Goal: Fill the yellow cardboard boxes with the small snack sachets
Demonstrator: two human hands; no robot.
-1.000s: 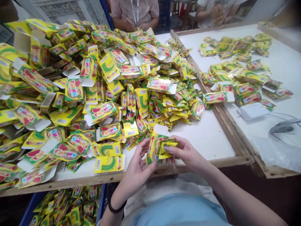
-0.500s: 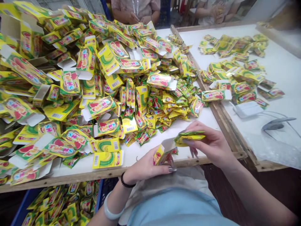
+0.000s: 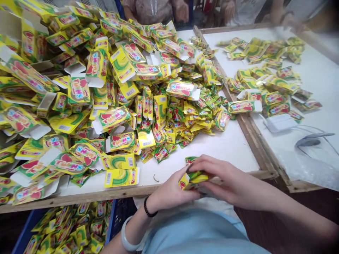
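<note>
My left hand (image 3: 173, 190) is wrapped round a small yellow carton (image 3: 184, 181) near the table's front edge. My right hand (image 3: 219, 174) grips green and yellow candy packets (image 3: 198, 177) at the carton's open end; the packets look partly inside it, though fingers hide how far. Above the hands, the corner of a green and red packet (image 3: 190, 160) shows. Beyond them lies a heap of small shiny candy packets (image 3: 194, 114), which runs into a large pile of yellow cartons (image 3: 116, 116) on the left, several with open flaps.
A wooden strip (image 3: 247, 132) divides the white table. On its right are more packets (image 3: 275, 83), a white pad (image 3: 280, 122) and a grey item with thin cords (image 3: 312, 140). A blue crate (image 3: 111, 220) of packets stands below the edge. Other people's hands (image 3: 181, 10) show across the table.
My right hand has moved left and down, bringing the packets from beside the carton to its open end. The carton has tilted, and both hands are now together.
</note>
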